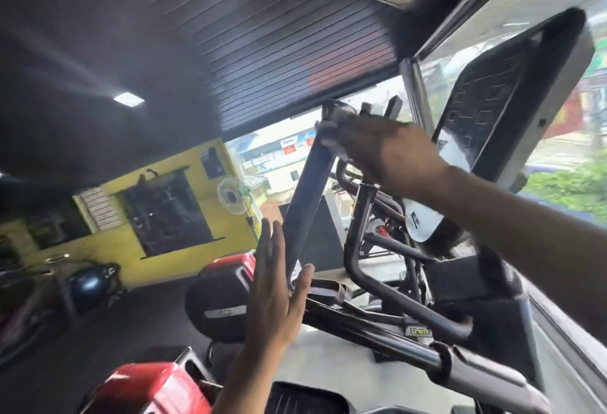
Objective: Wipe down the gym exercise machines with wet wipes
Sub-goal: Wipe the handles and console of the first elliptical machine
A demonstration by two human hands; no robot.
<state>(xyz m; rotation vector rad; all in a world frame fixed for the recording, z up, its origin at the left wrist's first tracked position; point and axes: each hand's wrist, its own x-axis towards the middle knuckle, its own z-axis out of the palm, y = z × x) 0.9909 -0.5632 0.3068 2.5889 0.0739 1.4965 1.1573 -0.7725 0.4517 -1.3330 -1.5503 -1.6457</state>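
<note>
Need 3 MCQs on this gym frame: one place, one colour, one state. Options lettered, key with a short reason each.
1. Where is the right hand?
A. At the upper end of the slanted post
B. On the red pad
C. On the wall fan

2. What colour is the far wall?
A. White
B. Yellow
C. Blue

3. How is the left hand held?
A. Fist round a bar
B. Flat, fingers straight, next to the lower post
C. Pinching a bottle

Key:
1 A: the hand lies over the post's top end, with something pale under the fingers; motion blur hides whether that is a wipe.
2 B: the wall around the dark mirror is yellow.
3 B: the fingers are extended and close on nothing.
</note>
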